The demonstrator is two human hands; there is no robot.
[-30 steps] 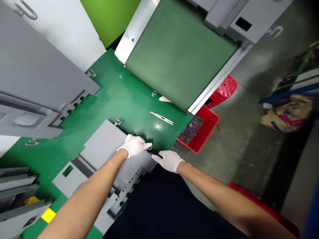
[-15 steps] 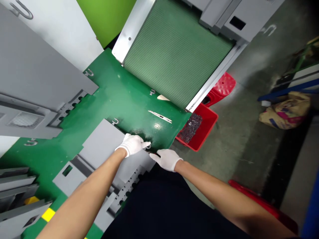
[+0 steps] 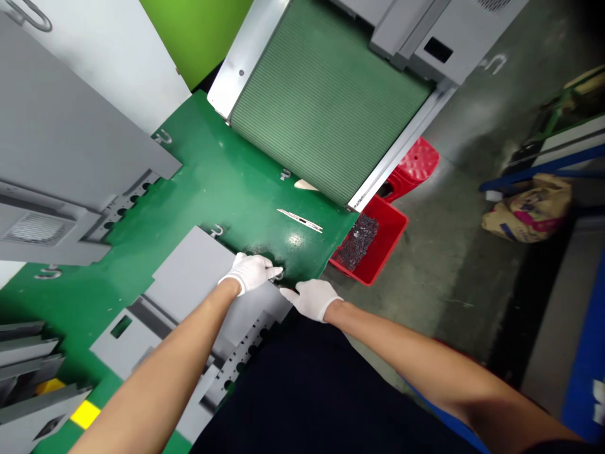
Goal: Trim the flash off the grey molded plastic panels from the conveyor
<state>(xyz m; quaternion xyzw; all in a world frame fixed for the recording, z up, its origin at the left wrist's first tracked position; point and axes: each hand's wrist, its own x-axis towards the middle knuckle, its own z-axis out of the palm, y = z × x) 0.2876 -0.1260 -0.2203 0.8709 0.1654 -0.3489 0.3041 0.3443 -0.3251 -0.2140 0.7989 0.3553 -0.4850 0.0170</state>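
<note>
A grey plastic panel point(image 3: 189, 265) with slots and notched edges lies on the green mat, close to my body. My left hand point(image 3: 253, 272), in a white glove, is closed at the panel's far right edge, its fingertips on a small hook-shaped plastic tab point(image 3: 278, 275). Just right of it, my right hand point(image 3: 312, 298), also gloved, is curled at the panel's corner, thumb pointing toward the tab. What lies inside its grip is hidden. Beyond the hands, a slim white knife-like tool point(image 3: 300, 221) lies on the mat.
A ribbed green conveyor belt point(image 3: 331, 107) carries another grey part point(image 3: 425, 38) ahead. A red bin point(image 3: 385, 246) of dark scraps stands below the mat's right edge, by a red stool point(image 3: 418, 161). More grey panels point(image 3: 70, 113) stand left. A printed sack point(image 3: 529, 208) sits right.
The whole view has shifted slightly. Both hands stay at the panel's corner in nearly the same pose, with my right thumb a little nearer the tab.
</note>
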